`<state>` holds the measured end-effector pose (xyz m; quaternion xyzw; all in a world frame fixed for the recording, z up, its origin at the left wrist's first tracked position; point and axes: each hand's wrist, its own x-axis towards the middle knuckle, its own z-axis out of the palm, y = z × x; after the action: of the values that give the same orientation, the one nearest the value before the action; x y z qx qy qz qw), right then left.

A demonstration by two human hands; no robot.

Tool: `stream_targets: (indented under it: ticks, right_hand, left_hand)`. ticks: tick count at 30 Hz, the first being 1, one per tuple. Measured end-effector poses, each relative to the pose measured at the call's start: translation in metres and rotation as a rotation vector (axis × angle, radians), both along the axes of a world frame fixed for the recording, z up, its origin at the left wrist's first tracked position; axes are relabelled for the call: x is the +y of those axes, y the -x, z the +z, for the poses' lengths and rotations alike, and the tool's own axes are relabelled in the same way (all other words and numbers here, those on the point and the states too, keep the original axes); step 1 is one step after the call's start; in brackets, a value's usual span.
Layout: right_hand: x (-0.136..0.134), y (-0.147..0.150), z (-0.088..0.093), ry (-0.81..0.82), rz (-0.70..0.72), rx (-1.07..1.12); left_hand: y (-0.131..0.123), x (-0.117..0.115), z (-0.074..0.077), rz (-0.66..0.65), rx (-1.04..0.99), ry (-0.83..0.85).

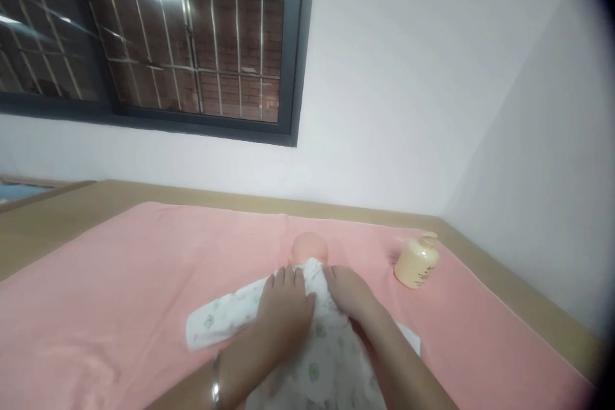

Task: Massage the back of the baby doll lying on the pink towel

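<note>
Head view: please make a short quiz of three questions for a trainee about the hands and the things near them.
1. True or false: the left hand and the right hand both rest on the white printed garment.
2. What is on the pink blanket, right of the hands? A) a cream bottle B) a spoon C) a book
3. Fill in: the bracelet is on the ___ wrist.
Key: 1 true; 2 A; 3 left.
</note>
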<state>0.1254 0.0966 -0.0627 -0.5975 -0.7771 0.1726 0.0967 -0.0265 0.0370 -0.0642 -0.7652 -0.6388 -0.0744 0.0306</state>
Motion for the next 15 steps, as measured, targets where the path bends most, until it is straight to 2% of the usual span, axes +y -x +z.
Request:
stream_targets:
  ticks: [3, 5, 8, 15]
  right_hand:
    - [-0.006, 0.000, 0.004, -0.023, 0.045, -0.032]
    - [-0.018, 0.003, 0.009, -0.100, 0.102, -0.104]
    - [-0.032, 0.008, 0.013, -0.160, 0.102, -0.139]
    - [-0.009, 0.003, 0.004, -0.044, 0.022, -0.020]
  left_hand:
    - [0.013, 0.014, -0.002, -0.036, -0.101, 0.017]
    - [0.023, 0.025, -0.003, -0.032, -0.230, 0.088]
    - [0.030, 0.032, -0.003, -0.009, -0.358, 0.182]
    - [0.005, 0.005, -0.004, -0.036, -0.055, -0.014]
